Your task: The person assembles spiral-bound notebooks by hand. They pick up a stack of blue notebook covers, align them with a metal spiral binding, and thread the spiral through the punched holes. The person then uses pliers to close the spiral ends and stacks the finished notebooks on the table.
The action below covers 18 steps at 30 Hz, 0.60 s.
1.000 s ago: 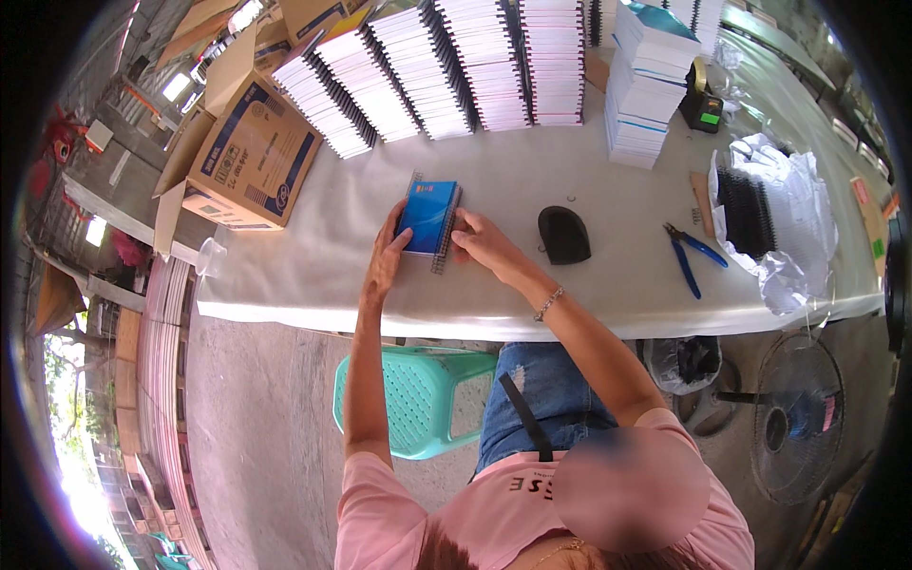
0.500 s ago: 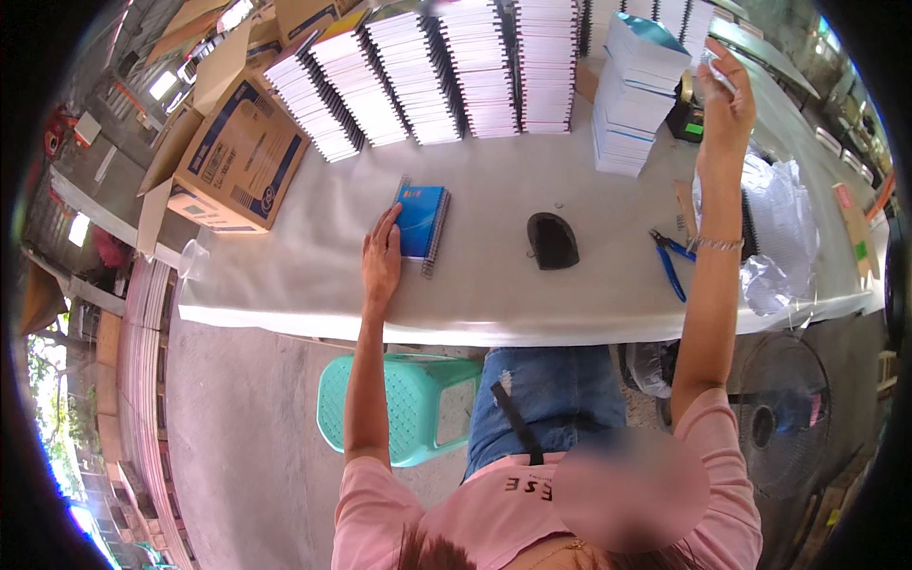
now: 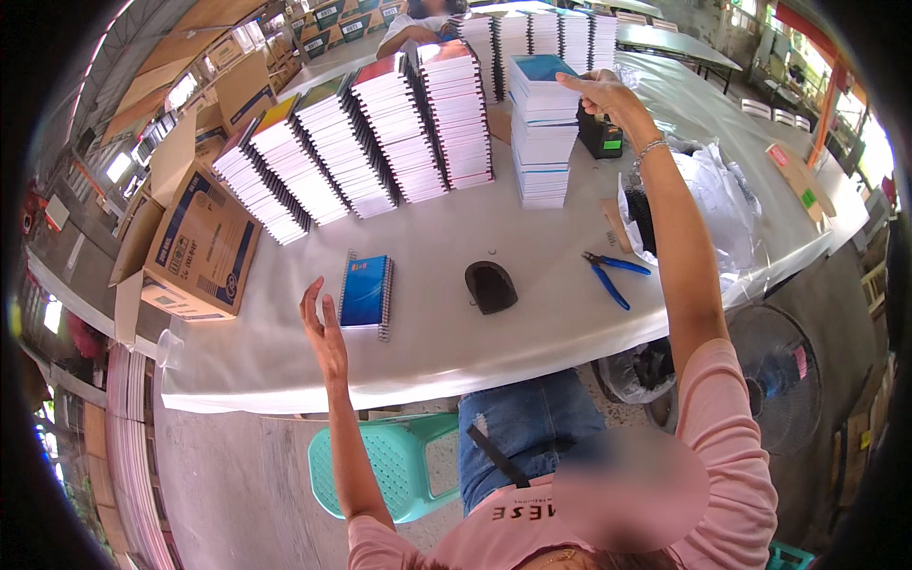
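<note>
My left hand (image 3: 325,328) is open, fingers spread, just left of a small pile of blue-covered spiral notebooks (image 3: 365,290) and holding nothing. My right hand (image 3: 613,95) reaches to a tall stack of unbound page blocks (image 3: 543,142). Its outstretched fingers meet the right corner of the blue cover on top; the thumb is partly hidden. A dark rounded pad (image 3: 491,288) lies mid-table. Blue-handled cutting pliers (image 3: 616,275) lie below my right forearm.
Tall rows of spiral-bound books (image 3: 380,142) line the table's far side. An open cardboard box (image 3: 204,242) stands left. Right are a black device (image 3: 600,135) and crumpled plastic wrapping (image 3: 708,199). Another person (image 3: 413,36) is beyond the books. A green stool (image 3: 385,465) stands below.
My left hand has come off the blue notebooks to their left. My right hand has moved from beside the page stack onto its top corner. The view has shifted, showing more of the far side.
</note>
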Available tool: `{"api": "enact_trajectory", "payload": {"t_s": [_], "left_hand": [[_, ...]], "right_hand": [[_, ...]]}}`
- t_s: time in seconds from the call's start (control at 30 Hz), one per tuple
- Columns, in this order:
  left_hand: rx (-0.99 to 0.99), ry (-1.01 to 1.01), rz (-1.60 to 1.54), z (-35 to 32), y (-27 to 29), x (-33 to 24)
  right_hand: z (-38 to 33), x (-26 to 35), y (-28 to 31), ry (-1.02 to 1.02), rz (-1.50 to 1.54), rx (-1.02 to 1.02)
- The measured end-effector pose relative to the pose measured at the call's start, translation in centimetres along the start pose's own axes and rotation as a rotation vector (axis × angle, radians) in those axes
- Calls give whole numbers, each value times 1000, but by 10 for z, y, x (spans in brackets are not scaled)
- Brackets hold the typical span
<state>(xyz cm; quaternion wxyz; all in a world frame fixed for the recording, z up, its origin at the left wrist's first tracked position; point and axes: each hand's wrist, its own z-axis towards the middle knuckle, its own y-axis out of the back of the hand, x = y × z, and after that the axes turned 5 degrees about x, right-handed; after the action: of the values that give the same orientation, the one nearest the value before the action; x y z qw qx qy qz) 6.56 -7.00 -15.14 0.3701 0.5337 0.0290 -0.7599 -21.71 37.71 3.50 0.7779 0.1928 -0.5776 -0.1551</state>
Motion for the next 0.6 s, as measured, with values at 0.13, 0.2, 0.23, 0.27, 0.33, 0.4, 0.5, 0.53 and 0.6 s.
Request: {"api": "enact_trajectory", "payload": {"t_s": [0.13,0.2,0.23,0.27,0.33,0.4,0.5,0.53,0.6], "left_hand": [[59,-171,17,-6,-25,-56],[250,-140,-94,-21,-48,-56],[374,-80,-60,-30,-71,-65],[500,-21,-21,-41,-93,-76],[518,-74,-7,-63,-124,-66],[511,-78,-78,-66,-144,-61],[605,-52,-202,-64,-173,-70],[651,-32,-291,-64,-184,-69],[699,-29,-404,-66,-199,-80]], "right_hand": [[1,-7,-1,-44,237,-10],[-3,-1,-11,-54,322,-56],[1,-5,-4,-70,310,-43],[8,-11,6,-88,301,-30],[15,-18,3,-78,304,-13],[18,-14,0,-13,301,-36],[14,-14,-1,86,324,15],[14,-13,-2,89,327,10],[18,-15,0,100,330,-11]]}}
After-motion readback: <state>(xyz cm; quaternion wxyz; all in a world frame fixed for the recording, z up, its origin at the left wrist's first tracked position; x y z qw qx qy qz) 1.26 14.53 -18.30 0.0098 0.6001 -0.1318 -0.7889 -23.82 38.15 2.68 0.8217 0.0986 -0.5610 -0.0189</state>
